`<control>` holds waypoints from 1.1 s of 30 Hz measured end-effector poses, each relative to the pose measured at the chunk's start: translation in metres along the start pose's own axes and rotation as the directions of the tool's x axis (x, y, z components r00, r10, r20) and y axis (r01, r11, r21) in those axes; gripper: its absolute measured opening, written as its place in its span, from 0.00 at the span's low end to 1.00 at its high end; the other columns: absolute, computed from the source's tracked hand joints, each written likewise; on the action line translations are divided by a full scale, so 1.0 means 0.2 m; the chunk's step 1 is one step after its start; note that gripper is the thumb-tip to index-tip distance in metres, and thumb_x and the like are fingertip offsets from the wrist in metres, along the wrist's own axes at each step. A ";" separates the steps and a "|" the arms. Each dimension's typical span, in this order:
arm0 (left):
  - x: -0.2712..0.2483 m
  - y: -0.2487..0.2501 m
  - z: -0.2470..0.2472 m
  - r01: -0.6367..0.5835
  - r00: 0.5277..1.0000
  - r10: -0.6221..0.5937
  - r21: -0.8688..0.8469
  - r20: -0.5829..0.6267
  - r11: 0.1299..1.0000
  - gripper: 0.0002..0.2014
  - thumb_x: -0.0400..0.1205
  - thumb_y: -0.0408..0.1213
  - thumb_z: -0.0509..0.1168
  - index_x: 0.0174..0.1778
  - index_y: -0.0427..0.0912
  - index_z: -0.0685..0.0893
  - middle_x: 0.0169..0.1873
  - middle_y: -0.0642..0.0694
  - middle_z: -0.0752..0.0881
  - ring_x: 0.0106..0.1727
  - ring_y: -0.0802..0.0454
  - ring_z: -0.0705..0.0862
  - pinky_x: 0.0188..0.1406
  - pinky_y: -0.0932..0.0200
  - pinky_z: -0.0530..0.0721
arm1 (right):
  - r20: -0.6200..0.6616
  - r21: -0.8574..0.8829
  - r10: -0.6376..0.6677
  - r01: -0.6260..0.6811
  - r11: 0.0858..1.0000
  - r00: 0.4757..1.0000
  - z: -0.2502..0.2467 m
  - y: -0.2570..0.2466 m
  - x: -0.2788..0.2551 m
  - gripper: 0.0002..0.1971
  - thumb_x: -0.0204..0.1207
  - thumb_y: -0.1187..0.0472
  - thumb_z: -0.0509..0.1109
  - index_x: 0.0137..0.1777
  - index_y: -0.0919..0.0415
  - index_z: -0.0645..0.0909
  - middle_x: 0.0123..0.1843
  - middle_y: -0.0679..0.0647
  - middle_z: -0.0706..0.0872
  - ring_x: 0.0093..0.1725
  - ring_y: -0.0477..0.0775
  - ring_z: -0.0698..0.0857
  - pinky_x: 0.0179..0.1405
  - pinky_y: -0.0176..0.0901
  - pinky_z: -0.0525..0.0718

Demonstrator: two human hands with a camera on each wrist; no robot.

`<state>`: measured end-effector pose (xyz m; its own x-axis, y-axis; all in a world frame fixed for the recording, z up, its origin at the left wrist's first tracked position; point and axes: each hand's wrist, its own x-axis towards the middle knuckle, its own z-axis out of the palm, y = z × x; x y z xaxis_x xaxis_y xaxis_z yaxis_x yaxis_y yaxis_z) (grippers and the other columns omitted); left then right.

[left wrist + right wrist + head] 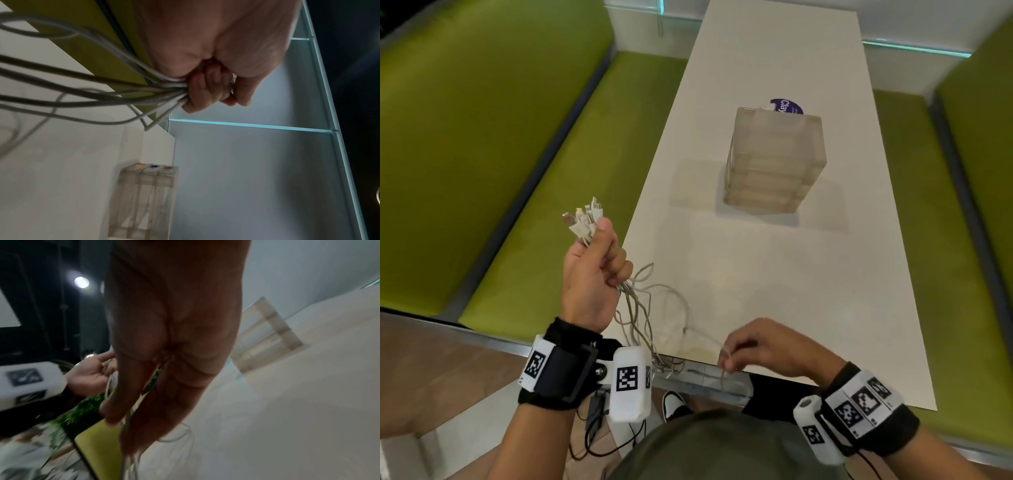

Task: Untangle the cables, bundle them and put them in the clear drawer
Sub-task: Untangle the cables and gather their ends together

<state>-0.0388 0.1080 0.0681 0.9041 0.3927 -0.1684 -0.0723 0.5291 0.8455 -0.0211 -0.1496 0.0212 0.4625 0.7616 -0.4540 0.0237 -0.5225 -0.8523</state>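
Observation:
My left hand [594, 263] is raised beside the table's left edge and grips several white cables [645, 308] in its fist. Their plugs [585, 219] fan out above the thumb. The loose lengths hang down in tangled loops to the table's near edge. The left wrist view shows the curled fingers [207, 91] clamped round the cables [115, 91]. My right hand [753, 346] hovers at the near edge and pinches one thin cable [724, 363] between thumb and fingers. The clear drawer unit [774, 161] stands upright mid-table, its drawers closed.
The white table [808, 291] runs away from me between green benches [517, 154]. A purple round label [787, 105] lies behind the drawer unit. Dark cords and a shoe [673, 404] show on the floor below the near edge.

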 end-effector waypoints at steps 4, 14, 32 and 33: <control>-0.01 -0.01 0.05 0.008 0.998 -0.008 -0.007 0.063 1.000 0.18 0.73 0.50 0.74 0.28 0.49 0.71 0.24 0.51 0.56 0.21 0.58 0.54 0.16 0.66 0.56 | 0.174 -0.315 0.119 -0.059 0.947 0.978 0.14 0.01 0.05 0.12 0.73 0.60 0.74 0.57 0.55 0.87 0.54 0.51 0.90 0.52 0.45 0.86 0.58 0.42 0.80; -0.09 -0.04 0.14 0.087 0.954 -0.096 0.044 0.283 0.995 0.24 0.67 0.53 0.78 0.29 0.47 0.67 0.21 0.54 0.57 0.17 0.62 0.57 0.15 0.69 0.57 | -0.391 -0.285 -0.002 -0.119 0.951 0.920 -0.04 -0.03 0.08 0.39 0.78 0.60 0.68 0.83 0.51 0.49 0.83 0.52 0.57 0.73 0.48 0.71 0.70 0.45 0.75; -0.09 -0.01 0.29 0.109 0.920 -0.144 0.115 0.364 0.987 0.17 0.75 0.46 0.71 0.26 0.49 0.72 0.20 0.56 0.57 0.18 0.61 0.53 0.15 0.69 0.55 | 0.005 -0.083 -0.019 0.019 0.996 1.000 -0.02 -0.17 0.05 0.07 0.81 0.65 0.65 0.48 0.55 0.83 0.44 0.48 0.87 0.44 0.49 0.88 0.44 0.45 0.87; -0.09 0.00 0.30 0.111 0.924 -0.145 0.116 0.354 0.987 0.17 0.78 0.43 0.70 0.25 0.50 0.73 0.20 0.57 0.57 0.19 0.59 0.52 0.16 0.69 0.53 | 0.113 -0.074 -0.023 0.032 0.997 0.993 0.02 -0.18 0.04 0.06 0.81 0.65 0.64 0.48 0.55 0.82 0.42 0.47 0.87 0.43 0.50 0.88 0.44 0.45 0.88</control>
<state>-0.0288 0.0557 0.1009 0.9949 0.0198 -0.0991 0.0777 0.4782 0.8748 -0.0226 -0.1242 0.0468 0.3586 0.8119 -0.4607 0.1036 -0.5251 -0.8447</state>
